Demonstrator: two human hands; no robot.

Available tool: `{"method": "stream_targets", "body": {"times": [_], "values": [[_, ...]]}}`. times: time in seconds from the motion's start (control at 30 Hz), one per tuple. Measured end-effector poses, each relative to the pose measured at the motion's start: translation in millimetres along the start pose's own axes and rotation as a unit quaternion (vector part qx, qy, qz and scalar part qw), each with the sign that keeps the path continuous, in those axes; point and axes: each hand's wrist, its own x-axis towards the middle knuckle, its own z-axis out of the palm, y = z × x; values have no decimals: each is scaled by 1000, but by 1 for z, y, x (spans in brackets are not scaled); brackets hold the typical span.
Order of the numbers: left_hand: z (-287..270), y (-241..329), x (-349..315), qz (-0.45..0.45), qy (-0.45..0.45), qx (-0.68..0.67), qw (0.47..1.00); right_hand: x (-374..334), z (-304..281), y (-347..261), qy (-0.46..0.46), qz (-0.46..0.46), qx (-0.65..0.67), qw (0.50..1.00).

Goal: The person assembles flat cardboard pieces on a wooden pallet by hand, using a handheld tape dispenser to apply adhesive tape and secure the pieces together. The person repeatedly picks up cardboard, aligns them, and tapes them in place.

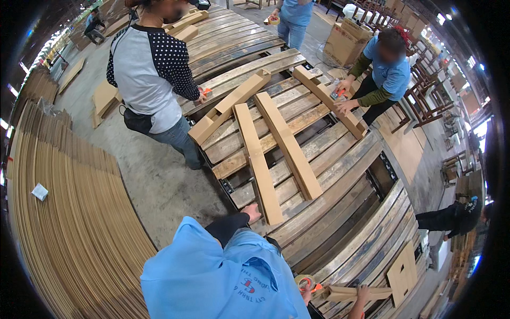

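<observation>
the lower edge cuts off the blue shirt (pixel 196 276) and a bare forearm (pixel 356 310); the hand (pixel 306 296) at the tape dispenser (pixel 304 282) is partly hidden. the upper edge crops a blue-shirted co-worker (pixel 294 18). the hands of a distant figure (pixel 93 24) are too small to tell.

Soft, even light falls on the wooden slats (pixel 345 170) beyond your left hand (pixel 254 212) — white glare (pixel 481 128) flaring far to either side, fisheye edges bowing into black.
</observation>
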Motion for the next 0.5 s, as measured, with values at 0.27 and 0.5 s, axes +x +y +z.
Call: {"method": "stream_targets", "body": {"times": [0.27,0.5], "values": [[11,-16,-37,-13,48,16,999,71,-24,-14,-33,19,-13,999],[16,-11,-37,-31,50,42,997,2,13,11,-6,-11,-12,1000]]}}
